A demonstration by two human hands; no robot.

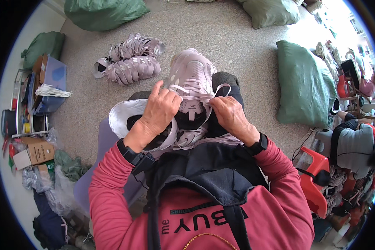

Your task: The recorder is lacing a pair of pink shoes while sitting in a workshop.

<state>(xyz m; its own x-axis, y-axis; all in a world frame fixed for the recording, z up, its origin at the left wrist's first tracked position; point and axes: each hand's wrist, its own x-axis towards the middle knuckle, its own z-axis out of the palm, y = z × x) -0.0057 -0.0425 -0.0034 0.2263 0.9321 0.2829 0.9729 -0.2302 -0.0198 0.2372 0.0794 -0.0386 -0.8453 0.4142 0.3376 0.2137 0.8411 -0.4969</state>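
Note:
A pale pink sneaker upper (197, 68) with a black lining lies over my lap, its toe pointing away from me. Its flat pink shoelace (198, 98) crosses the tongue and stretches between my two hands. My left hand (162, 104) is closed on one side of the lace, its index finger raised. On the other side, my right hand (231, 114) pinches the lace, and a loop stands up above those fingers. Beneath my left wrist sits a white-rimmed round piece (117, 115) with a dark inside, partly hidden. More pink uppers (190, 137) lie against my black apron (212, 166).
Two stacked rows of pink uppers (131, 70) lie on the speckled floor ahead to the left. Green sacks (304, 83) stand at the right and far side. A red stool (314, 179) is at my right; a cardboard box (41, 151) and plastic bags are at my left.

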